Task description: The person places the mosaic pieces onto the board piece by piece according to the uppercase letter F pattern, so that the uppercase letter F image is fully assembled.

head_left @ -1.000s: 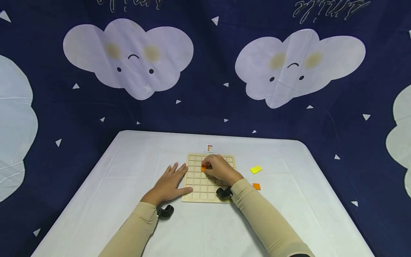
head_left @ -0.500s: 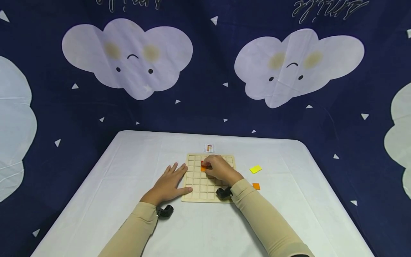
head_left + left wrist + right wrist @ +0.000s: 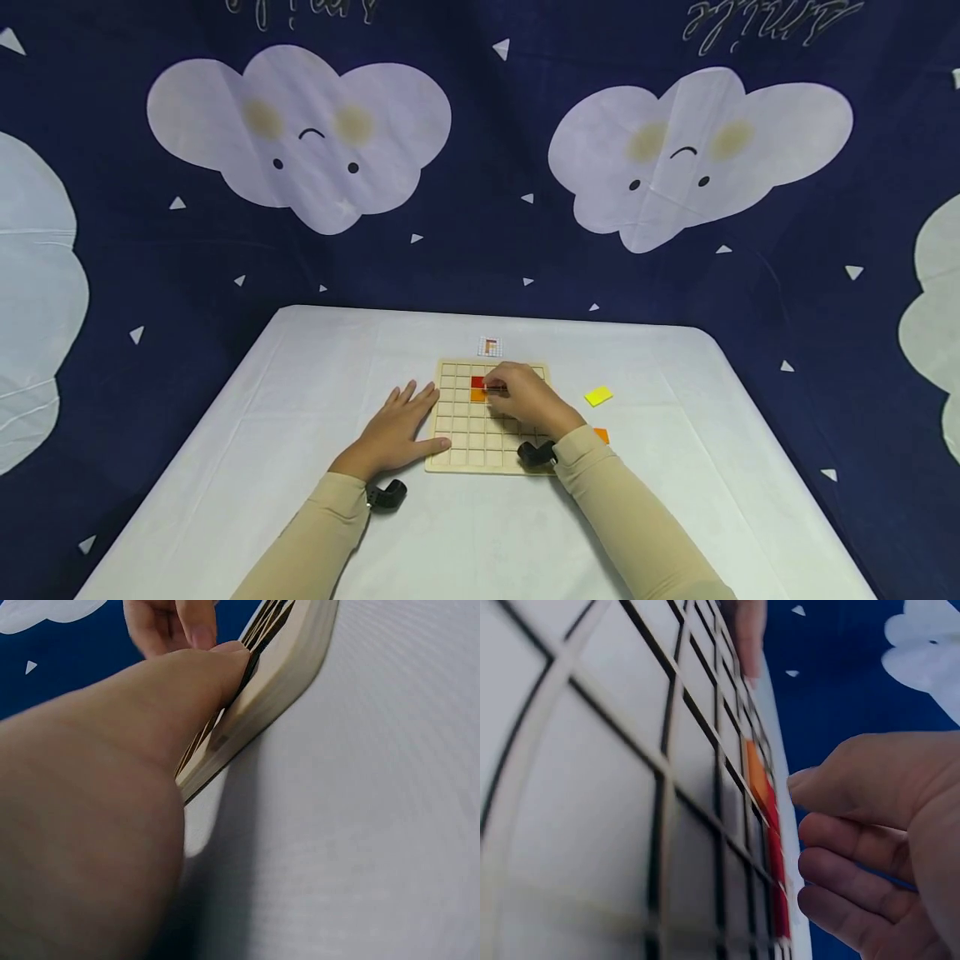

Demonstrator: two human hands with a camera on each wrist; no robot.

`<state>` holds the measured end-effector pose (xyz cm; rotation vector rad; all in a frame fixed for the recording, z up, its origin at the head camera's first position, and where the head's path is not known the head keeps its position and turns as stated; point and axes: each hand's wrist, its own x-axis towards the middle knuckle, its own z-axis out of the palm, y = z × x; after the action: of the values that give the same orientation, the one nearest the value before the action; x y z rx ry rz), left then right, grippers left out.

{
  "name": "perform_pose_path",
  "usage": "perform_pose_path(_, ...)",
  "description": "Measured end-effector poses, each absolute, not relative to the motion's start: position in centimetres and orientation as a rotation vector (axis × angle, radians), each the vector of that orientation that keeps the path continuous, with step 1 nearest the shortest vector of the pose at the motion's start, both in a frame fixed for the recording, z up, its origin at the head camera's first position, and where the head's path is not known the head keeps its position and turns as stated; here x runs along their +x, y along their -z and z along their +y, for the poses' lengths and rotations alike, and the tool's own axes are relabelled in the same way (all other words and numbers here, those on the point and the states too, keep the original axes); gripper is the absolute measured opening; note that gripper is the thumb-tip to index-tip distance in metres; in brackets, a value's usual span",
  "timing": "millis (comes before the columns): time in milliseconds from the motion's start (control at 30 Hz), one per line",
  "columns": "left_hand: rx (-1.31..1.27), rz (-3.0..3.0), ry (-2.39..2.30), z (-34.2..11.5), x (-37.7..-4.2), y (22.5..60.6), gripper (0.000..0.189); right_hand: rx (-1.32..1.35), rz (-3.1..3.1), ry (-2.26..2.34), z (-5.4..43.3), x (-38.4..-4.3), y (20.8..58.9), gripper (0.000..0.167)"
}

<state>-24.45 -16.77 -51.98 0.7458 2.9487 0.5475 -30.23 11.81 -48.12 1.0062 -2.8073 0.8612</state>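
A pale wooden grid board [image 3: 457, 433] lies on the white table. In its upper part an orange square tile [image 3: 477, 396] sits in a cell, below a red tile [image 3: 477, 382]; more red [image 3: 778, 877] shows along that row in the right wrist view. My right hand [image 3: 525, 396] hovers just over these tiles, fingers loosely bent, thumb and fingertips apart, nothing seen between them. My left hand [image 3: 393, 429] rests at the board's left side with fingers spread. Its thumb [image 3: 202, 671] lies on the board's rim in the left wrist view.
To the right of the board lie a yellow tile [image 3: 598, 396] and an orange tile [image 3: 602, 435], the latter partly behind the right sleeve. A small printed pattern card [image 3: 491, 347] is beyond the board's far edge. Behind the table hangs a dark blue cloth [image 3: 480, 267] with clouds.
My right hand has let go of the orange tile and drawn back slightly to the right, uncovering more of the orange and red tiles. The left hand has stayed put.
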Motion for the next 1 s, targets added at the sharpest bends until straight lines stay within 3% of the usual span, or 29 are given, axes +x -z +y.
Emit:
perform_pose_path(533,0.734,2.960,-0.567,-16.6,-24.4,52.2,0.104,0.682,-2.805,-0.969,24.4,-26.6,49.0,0.022)
perform_pose_path(1000,0.735,2.954,-0.573,-16.6,-24.3,52.0,0.103,0.628,-2.904,-1.022,28.3,-24.0,49.5,0.036)
